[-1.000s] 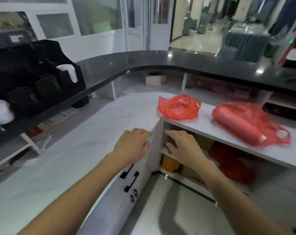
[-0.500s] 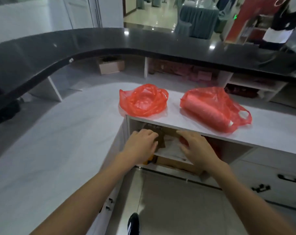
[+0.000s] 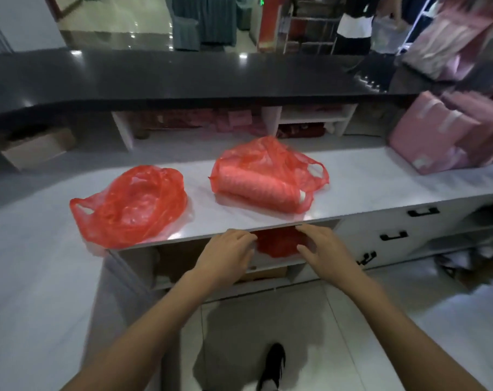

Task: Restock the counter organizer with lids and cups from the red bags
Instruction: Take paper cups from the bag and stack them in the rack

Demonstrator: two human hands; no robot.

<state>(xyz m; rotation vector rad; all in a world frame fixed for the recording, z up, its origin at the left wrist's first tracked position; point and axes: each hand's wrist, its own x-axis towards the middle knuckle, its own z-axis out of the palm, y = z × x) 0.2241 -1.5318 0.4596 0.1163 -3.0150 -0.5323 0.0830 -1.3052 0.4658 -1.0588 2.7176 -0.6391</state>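
2 red bags lie apart on the white worktop.

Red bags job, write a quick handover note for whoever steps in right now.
Left hand and right hand: both reach under the worktop toward a third red bag on the shelf, fingers loosely curled, grip unclear.
Crumpled red bag and fuller red bag, with what looks like a sleeve of cups, lie on the worktop.
Organizer out of view; nothing visibly unpacked. Restocking remains.

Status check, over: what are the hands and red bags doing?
Both hands, left and right, open, reaching at shelf bag. Two red bags on countertop, untouched. Nothing blocking.
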